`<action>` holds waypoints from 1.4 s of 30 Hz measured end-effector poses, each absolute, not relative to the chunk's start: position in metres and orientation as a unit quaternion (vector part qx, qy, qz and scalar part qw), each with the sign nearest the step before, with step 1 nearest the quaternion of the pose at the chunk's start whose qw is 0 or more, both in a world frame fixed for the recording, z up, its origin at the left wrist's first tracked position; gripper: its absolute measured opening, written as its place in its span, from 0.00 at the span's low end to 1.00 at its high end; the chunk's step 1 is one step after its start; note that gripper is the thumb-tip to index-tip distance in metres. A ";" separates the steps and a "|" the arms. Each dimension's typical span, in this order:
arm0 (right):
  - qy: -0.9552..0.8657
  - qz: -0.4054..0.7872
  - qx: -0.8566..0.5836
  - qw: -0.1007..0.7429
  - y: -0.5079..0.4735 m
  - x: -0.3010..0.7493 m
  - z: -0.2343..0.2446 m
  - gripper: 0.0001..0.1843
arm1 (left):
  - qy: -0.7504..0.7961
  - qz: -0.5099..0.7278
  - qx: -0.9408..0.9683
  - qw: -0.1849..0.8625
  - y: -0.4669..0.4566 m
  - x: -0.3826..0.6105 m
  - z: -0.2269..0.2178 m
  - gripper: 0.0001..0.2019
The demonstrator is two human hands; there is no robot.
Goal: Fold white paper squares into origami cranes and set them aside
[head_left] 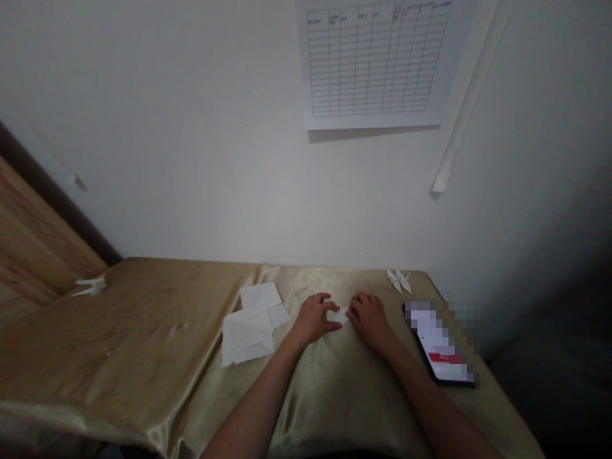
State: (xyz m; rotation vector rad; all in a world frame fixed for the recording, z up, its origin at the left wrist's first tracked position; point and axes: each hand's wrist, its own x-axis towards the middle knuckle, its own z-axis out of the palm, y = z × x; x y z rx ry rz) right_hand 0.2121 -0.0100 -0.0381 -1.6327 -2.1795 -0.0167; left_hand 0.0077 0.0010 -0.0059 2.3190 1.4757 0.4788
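Observation:
A small piece of white paper (pixel 341 315) lies low over the cloth between my two hands, apparently folded. My left hand (pixel 315 319) curves around its left side, with a fingertip and the thumb at its edges. On the right side, my right hand (pixel 369 317) grips the same paper with bent fingers that cover part of it. How the paper is folded is too small to make out.
Loose white paper sheets (pixel 251 335) overlap left of my hands. Folded paper cranes (pixel 399 280) sit at the back right, with another folded paper shape (pixel 93 285) far left. A lit phone (pixel 442 350) lies right. A printed table (pixel 375 64) hangs on the wall.

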 end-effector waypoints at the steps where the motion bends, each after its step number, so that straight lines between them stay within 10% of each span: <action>1: -0.782 -0.008 -0.588 0.206 -0.010 0.211 -0.038 0.06 | 0.521 0.168 0.818 0.175 0.001 0.008 -0.006 0.22; 42: -0.737 -0.022 -0.639 0.218 -0.015 0.205 -0.031 0.05 | 0.500 0.146 0.837 0.167 -0.005 0.012 -0.008 0.22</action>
